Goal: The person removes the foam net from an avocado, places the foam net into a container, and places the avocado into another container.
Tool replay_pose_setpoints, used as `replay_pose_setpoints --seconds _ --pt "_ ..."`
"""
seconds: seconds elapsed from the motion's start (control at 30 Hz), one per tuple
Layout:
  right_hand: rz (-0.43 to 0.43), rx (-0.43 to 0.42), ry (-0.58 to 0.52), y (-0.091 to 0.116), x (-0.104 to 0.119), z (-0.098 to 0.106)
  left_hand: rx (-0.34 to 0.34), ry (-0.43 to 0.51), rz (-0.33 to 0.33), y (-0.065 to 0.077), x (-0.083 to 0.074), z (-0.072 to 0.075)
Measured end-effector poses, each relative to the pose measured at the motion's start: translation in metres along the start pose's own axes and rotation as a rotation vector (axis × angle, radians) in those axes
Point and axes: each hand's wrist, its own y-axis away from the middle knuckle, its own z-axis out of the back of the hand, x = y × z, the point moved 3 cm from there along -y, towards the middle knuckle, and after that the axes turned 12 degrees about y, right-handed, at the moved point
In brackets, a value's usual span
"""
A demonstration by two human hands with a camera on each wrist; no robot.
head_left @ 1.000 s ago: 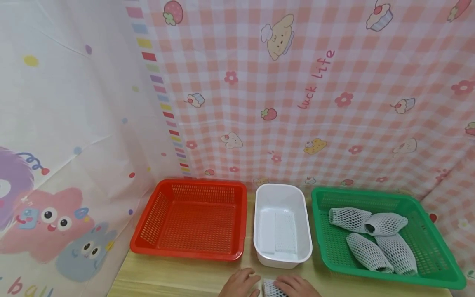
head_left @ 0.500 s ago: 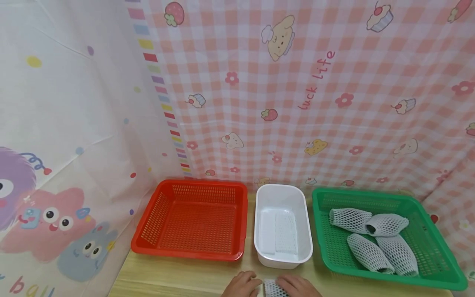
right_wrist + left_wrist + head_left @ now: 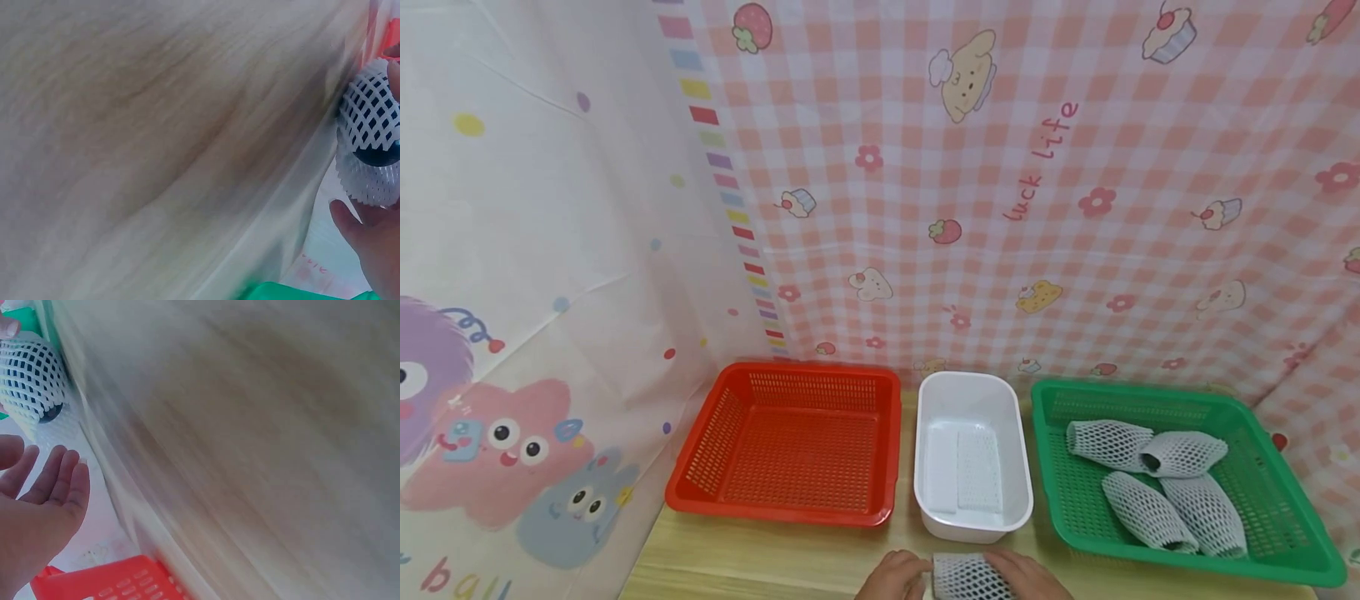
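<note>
A white foam fruit net (image 3: pixel 968 577) lies at the bottom edge of the head view, in front of the white tub. Dark patches show through its mesh. In the right wrist view a dark rounded thing (image 3: pixel 378 155) shows at the mouth of the net; its kind is hidden. My right hand (image 3: pixel 1028 577) grips the net's right end, its fingers over the top. At the left end is my left hand (image 3: pixel 895 577), fingers loosely bent. In the left wrist view the left hand (image 3: pixel 47 503) stands a little apart from the net (image 3: pixel 30 375).
A red basket (image 3: pixel 782 518) stands at the left and a white tub (image 3: pixel 973 527) in the middle. The green basket (image 3: pixel 1292 533) on the right holds several netted bundles (image 3: pixel 1108 444). All stand on a wooden table (image 3: pixel 722 558) against a pink checked cloth (image 3: pixel 970 167).
More of the foam net has come into the head view, up from the bottom edge. My right hand has shifted right along with it; the left hand has moved slightly right.
</note>
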Motion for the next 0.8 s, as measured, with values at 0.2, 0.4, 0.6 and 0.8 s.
replay_pose_setpoints --seconds 0.2,0.4,0.6,0.8 --pt "-0.022 -0.066 -0.066 0.006 0.005 0.002 -0.017 0.029 0.036 -0.003 -0.001 -0.001" --pt "-0.148 -0.11 -0.158 0.015 0.01 0.0 -0.012 0.0 0.03 -0.006 -0.001 -0.006" --pt "-0.191 -0.142 -0.17 0.018 0.009 -0.004 0.02 0.023 0.091 -0.008 -0.003 -0.007" --pt "-0.173 -0.227 -0.174 0.021 0.006 -0.007 0.082 0.118 0.184 -0.012 -0.006 -0.007"
